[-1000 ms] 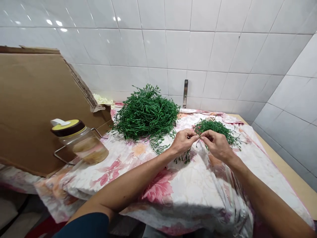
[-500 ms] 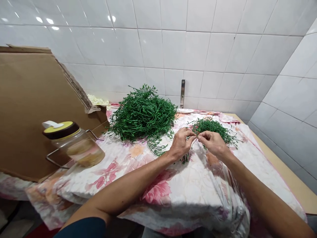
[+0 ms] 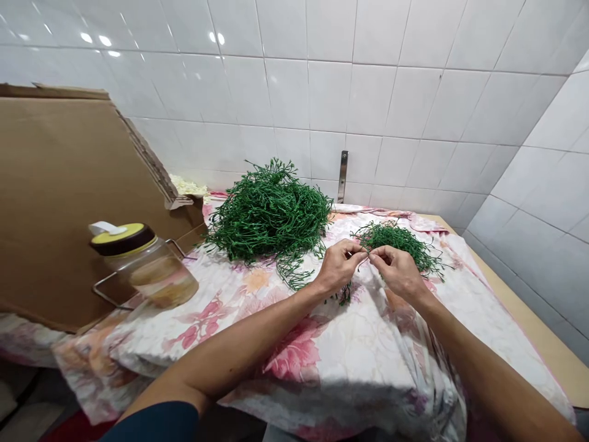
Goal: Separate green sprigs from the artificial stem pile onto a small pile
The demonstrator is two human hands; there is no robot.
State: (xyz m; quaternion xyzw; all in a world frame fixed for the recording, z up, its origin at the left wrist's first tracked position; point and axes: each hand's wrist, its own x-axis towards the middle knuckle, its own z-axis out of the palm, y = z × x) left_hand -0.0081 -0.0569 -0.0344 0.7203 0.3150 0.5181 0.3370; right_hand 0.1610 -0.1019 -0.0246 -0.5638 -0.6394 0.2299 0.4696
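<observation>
My left hand (image 3: pixel 339 264) and my right hand (image 3: pixel 398 269) meet fingertip to fingertip above the cloth. Each is closed in a pinch on what looks like a thin green plastic plant stem, mostly hidden by the fingers. Behind my right hand lies a small heap of green sprigs (image 3: pixel 396 241). A much larger pile of green plant stems (image 3: pixel 271 215) with budded tips rises to the left, beyond my left hand. Some loose stems (image 3: pixel 291 273) trail from its front, and a few more sprigs (image 3: pixel 343 296) show beneath my left wrist.
A floral cloth (image 3: pixel 359 350) covers the table. On the left, a clear jar (image 3: pixel 161 273) with a yellow and dark lid leans in a wire holder beside a large cardboard box (image 3: pixel 59 202). White tiled wall (image 3: pixel 285 86) stands behind, with a metal bracket (image 3: pixel 343 177).
The view has shifted slightly, so the scene sits a little further right. Both hands keep nearly the same pinch, with only small finger movement.
</observation>
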